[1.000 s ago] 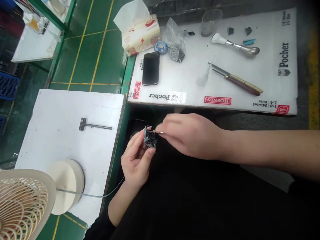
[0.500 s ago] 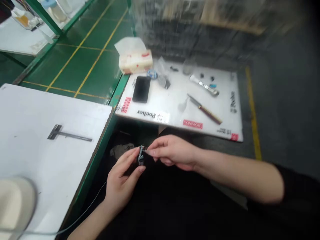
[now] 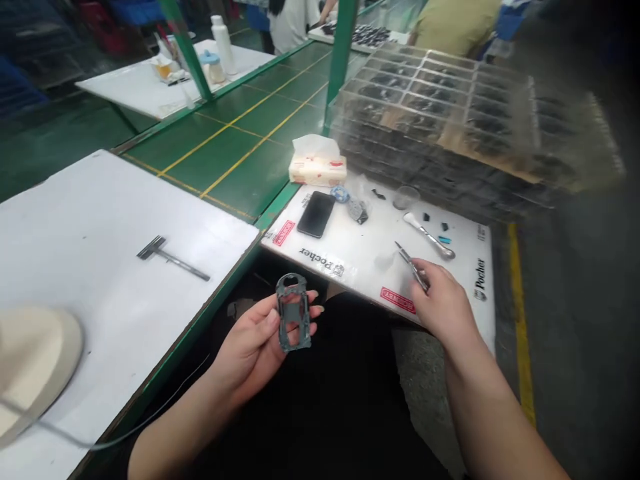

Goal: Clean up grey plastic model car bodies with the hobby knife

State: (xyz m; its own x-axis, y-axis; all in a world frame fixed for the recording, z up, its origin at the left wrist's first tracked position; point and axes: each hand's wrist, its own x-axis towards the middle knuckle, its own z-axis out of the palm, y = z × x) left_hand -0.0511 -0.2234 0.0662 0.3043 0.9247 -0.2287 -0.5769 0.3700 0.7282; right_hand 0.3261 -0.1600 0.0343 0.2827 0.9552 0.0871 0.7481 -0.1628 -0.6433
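Observation:
My left hand (image 3: 250, 347) holds a small dark grey-green open frame part (image 3: 283, 320) upright on its fingers and palm, with a rectangular opening through it. Over the white printed mat (image 3: 365, 273), my right hand (image 3: 443, 300) grips a slim metal-tipped hobby tool (image 3: 411, 264). Its tip points up and left, and my fingers hide its handle. The hands are far apart, and the frame part touches nothing else.
Stacked transparent plastic trays (image 3: 435, 113) stand behind the mat, which carries a phone (image 3: 316, 214), a tissue box (image 3: 317, 170) and a metal-handled tool (image 3: 429, 235). To the left lie a white board (image 3: 100, 233) with a T-shaped metal tool (image 3: 173, 259) and a fan (image 3: 35, 360). People stand in the background.
The view has tilted up and shows more of the room. My hands have separated: the right moved from the frame part to the mat and took the tool, and the left now shows the frame part face-on.

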